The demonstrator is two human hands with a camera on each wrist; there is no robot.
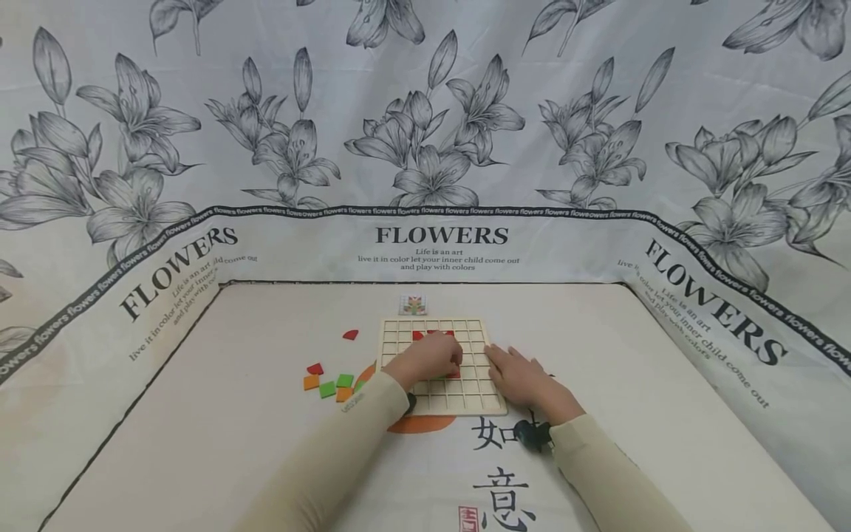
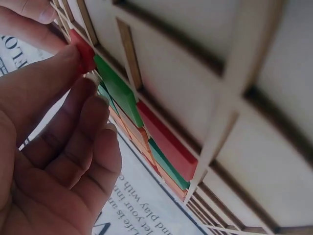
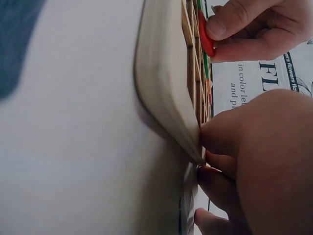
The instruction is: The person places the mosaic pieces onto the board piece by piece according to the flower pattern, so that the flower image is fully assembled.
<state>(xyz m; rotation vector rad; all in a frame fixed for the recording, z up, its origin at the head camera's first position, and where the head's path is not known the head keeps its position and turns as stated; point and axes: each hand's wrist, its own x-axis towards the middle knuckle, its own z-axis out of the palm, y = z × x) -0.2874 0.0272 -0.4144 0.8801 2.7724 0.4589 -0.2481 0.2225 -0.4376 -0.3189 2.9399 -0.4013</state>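
Observation:
My left hand [image 1: 428,356] reaches over the wooden grid board [image 1: 484,405]. Its thumb and forefinger pinch a red tile [image 2: 84,53] at the grid, in the left wrist view. Green [image 2: 117,88], red [image 2: 168,142] and orange tiles sit in cells beyond it. Part of the tile pattern is hidden under the left hand in the head view. Against the board's right edge rests my right hand [image 1: 521,377], its fingers fairly straight. In the right wrist view, fingertips of the right hand [image 3: 269,161] touch the board's rim [image 3: 164,83].
Left of the board lie loose red [image 1: 350,335], orange [image 1: 311,382] and green tiles [image 1: 327,389]. A small pattern card [image 1: 414,305] lies just behind the board. Flower-printed cloth [image 1: 432,148] walls surround the pale tabletop [image 1: 233,414].

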